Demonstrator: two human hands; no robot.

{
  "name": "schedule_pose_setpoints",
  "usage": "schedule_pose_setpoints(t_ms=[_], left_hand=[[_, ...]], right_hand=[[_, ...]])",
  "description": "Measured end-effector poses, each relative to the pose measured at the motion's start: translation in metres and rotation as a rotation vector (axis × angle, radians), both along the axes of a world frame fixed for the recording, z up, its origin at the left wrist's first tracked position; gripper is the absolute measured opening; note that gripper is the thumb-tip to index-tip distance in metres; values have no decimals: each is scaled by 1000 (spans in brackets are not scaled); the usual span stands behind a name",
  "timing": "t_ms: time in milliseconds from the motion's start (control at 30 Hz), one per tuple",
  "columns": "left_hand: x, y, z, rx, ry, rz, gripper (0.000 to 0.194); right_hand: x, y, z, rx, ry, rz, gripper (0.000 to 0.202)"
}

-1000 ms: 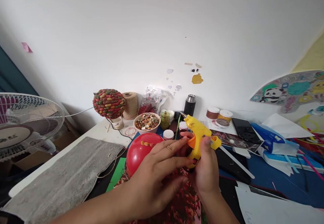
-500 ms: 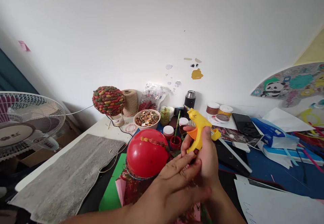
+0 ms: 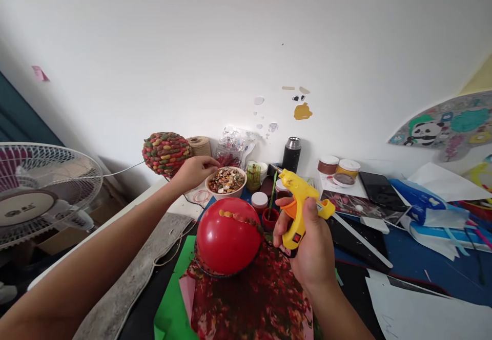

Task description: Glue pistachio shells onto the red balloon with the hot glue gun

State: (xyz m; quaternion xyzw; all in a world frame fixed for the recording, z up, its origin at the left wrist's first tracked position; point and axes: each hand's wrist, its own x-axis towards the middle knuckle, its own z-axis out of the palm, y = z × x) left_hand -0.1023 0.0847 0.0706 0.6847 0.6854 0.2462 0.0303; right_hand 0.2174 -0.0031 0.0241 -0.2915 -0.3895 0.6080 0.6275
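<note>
- Wall (image 3: 192,58) behind the tabletop (image 3: 185,206).
- Glue gun (image 3: 302,192) above mid-tabletop, right hand (image 3: 314,250) raised, fingers wrapped round its handle.
- Balloon (image 3: 226,242) just left.
- Left hand (image 3: 195,172) outstretched to the bowl (image 3: 226,195) near the back edge, fingers bent; cannot tell whether gripping.

White fan (image 3: 21,208) at far left, black flask (image 3: 291,156) near the wall (image 3: 172,48), dark phone (image 3: 382,190) at right

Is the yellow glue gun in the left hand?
No: the right hand grips the yellow glue gun, while the left hand is by the bowl.
</note>
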Motion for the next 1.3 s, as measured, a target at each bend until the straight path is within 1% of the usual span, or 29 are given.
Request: schedule_pose_setpoints(t_ms=[67,100,167,233,300,400,467,567,667,767,833,900,967,1033,1133,1200,1267,1300], left_hand=[[-8,26,-18,-58,66,14,19],[-10,36,-27,-83,92,16,21],[-11,53,-43,-117,137,18,31],[-11,67,-56,-137,173,16,36],[-12,78,-65,-153,205,15,37],[-16,89,-73,-171,239,15,37],[-18,91,-76,-173,248,16,37],[-19,88,-79,-158,235,22,37],[-18,82,-80,-123,178,30,37],[-15,75,-77,-65,70,46,38],[-13,67,-73,-16,-31,59,32],[-11,55,-66,38,-157,71,28],[-9,39,-57,90,-308,72,34],[-6,20,-46,136,-474,46,36],[6,-13,-23,199,-673,-2,35],[21,-38,-7,242,-779,-40,32],[41,-62,8,289,-1032,-146,28],[53,-73,14,281,-1094,-204,28]], right_hand=[[0,-1,-2,-1,-17,6,76],[0,-1,-4,0,-26,9,75],[0,-2,-6,3,-39,13,73],[0,-3,-7,5,-44,12,70],[1,-2,-7,6,-47,16,69],[2,-1,-5,10,-55,6,70],[2,-1,-4,21,-64,-1,69],[1,-2,-4,34,-70,9,67],[1,-3,-4,37,-69,14,65],[0,-4,-4,32,-67,17,63],[0,-3,-3,22,-62,19,64],[0,-3,-3,21,-61,22,65],[1,-3,-4,24,-70,25,66],[0,-3,-5,26,-80,18,66],[-2,-5,-6,28,-95,4,64],[-3,-6,-7,30,-99,0,64],[-4,-7,-7,28,-100,5,65],[-5,-7,-7,25,-102,9,65]])
